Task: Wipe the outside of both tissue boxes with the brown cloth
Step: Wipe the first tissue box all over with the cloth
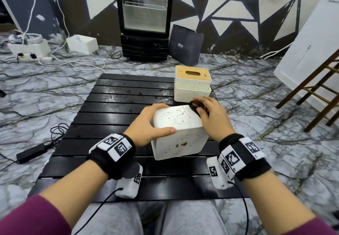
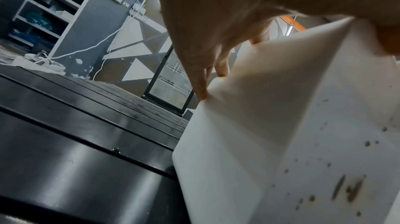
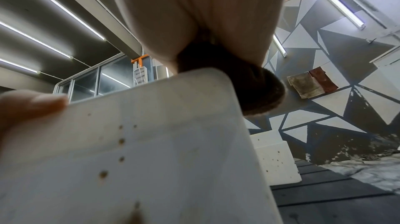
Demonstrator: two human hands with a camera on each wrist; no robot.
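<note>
Second box (image 1: 192, 86) behind near box (image 1: 178, 135)

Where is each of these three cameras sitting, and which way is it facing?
Head: on the person's head, looking down at the black table; both forearms, left hand, right hand.
Left wrist: under the left hand, facing its fingers on the near tissue box.
Right wrist: under the right hand, facing up past the brown cloth.
Shared: all see the near tissue box.

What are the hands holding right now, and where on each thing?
The left hand grips the near tissue box by its upper left edge. The right hand holds the bunched brown cloth against the box's far right corner.
</note>
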